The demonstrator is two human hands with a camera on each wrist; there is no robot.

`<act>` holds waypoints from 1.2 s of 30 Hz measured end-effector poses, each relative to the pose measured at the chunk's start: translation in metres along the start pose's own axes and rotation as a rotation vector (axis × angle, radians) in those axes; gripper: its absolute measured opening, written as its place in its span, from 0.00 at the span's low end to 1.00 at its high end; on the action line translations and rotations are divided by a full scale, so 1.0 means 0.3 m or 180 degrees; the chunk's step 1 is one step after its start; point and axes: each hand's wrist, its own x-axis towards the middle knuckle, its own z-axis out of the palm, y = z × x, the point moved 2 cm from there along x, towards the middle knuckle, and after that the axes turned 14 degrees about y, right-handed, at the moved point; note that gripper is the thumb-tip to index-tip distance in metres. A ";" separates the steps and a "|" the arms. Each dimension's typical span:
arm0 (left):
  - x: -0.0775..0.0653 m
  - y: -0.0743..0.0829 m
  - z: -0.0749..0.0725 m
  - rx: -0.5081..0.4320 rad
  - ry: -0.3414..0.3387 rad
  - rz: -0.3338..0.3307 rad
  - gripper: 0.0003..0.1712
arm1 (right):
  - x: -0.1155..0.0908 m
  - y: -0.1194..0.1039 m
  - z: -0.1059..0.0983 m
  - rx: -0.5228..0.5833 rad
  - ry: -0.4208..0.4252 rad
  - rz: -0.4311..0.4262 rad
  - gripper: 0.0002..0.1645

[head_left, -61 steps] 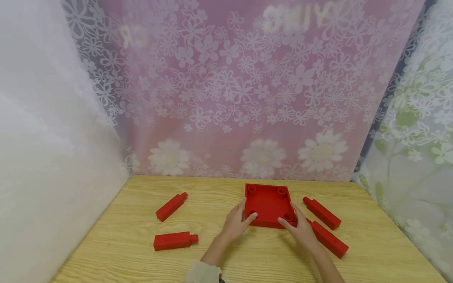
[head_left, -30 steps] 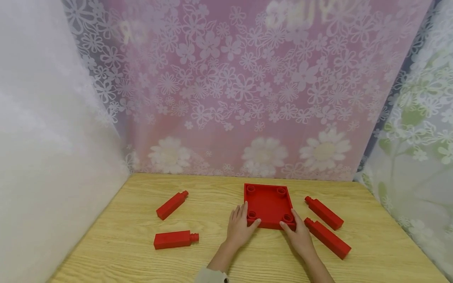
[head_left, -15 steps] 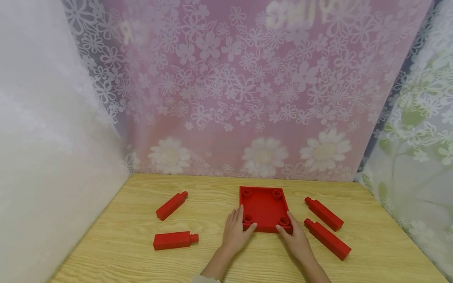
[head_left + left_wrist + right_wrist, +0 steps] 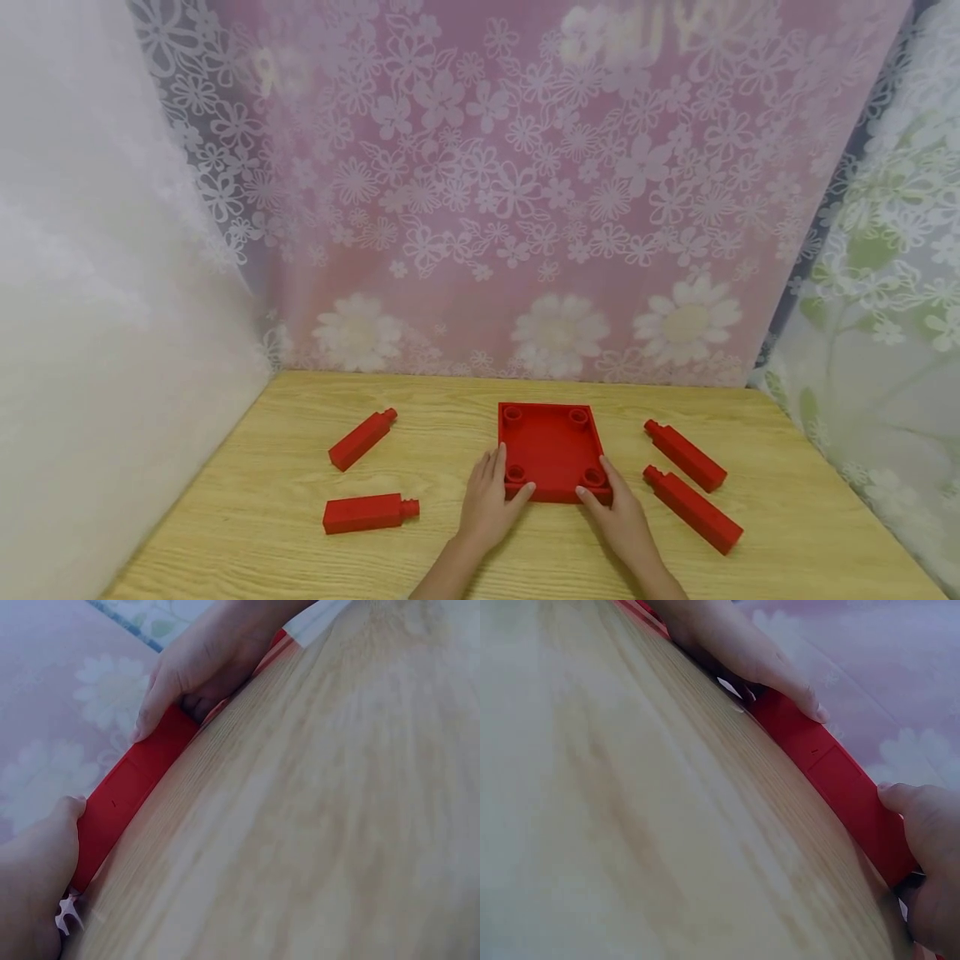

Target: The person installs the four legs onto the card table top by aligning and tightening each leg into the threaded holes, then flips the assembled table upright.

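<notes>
A shallow red square tray-like piece [image 4: 553, 450], with a round socket in each corner, lies flat on the wooden table, its hollow side up. My left hand [image 4: 483, 504] holds its near left corner, thumb on the front rim and fingers along the left side. At the near right corner my right hand [image 4: 621, 512] grips in the same way. Both wrist views show the piece's plain front wall [image 4: 124, 791] between the two thumbs, low against the table. The fingertips under or behind the sides are partly hidden.
Two red square bars with narrow threaded-looking ends, a far one [image 4: 363, 439] and a near one [image 4: 371, 512], lie to the left. Two similar bars, one behind [image 4: 686, 455] and one in front [image 4: 693, 509], lie to the right. A flowered curtain [image 4: 480, 208] hangs behind the table [image 4: 247, 533].
Both hands have brought the red square piece left and slightly nearer, and it now lies farther from the right-hand bars. The bars have stayed in place.
</notes>
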 end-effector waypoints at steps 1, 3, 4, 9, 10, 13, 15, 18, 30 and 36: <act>-0.003 0.001 -0.002 -0.0007 0.0003 -0.0005 0.45 | -0.004 -0.003 -0.001 -0.0005 -0.0002 0.0003 0.46; -0.009 -0.001 -0.006 -0.0004 -0.0013 -0.0040 0.45 | -0.010 -0.007 -0.001 0.0017 -0.0005 0.0010 0.46; -0.012 -0.002 -0.008 0.0006 -0.0021 -0.0053 0.45 | -0.013 -0.009 -0.002 0.0026 -0.0007 0.0016 0.46; -0.023 -0.010 -0.020 0.0018 -0.0039 -0.0091 0.46 | -0.025 -0.020 0.003 0.0073 0.0003 0.0030 0.46; -0.025 -0.011 -0.023 0.0009 -0.0042 -0.0093 0.46 | -0.027 -0.022 0.005 0.0078 0.0007 0.0030 0.46; -0.033 -0.019 -0.032 0.0000 -0.0063 -0.0112 0.46 | -0.034 -0.027 0.010 0.0082 0.0012 0.0045 0.46; -0.037 -0.025 -0.037 -0.0004 -0.0063 -0.0115 0.46 | -0.038 -0.029 0.013 0.0086 0.0011 0.0057 0.46; -0.042 -0.031 -0.044 0.0000 -0.0045 -0.0107 0.46 | -0.044 -0.031 0.016 0.0094 0.0036 0.0052 0.46; -0.060 -0.040 -0.068 -0.0052 -0.0064 -0.0142 0.46 | -0.061 -0.042 0.025 0.0098 0.0063 0.0076 0.48; -0.066 -0.042 -0.087 -0.0122 -0.0131 -0.0208 0.47 | -0.069 -0.055 0.025 0.0093 0.0076 0.0054 0.48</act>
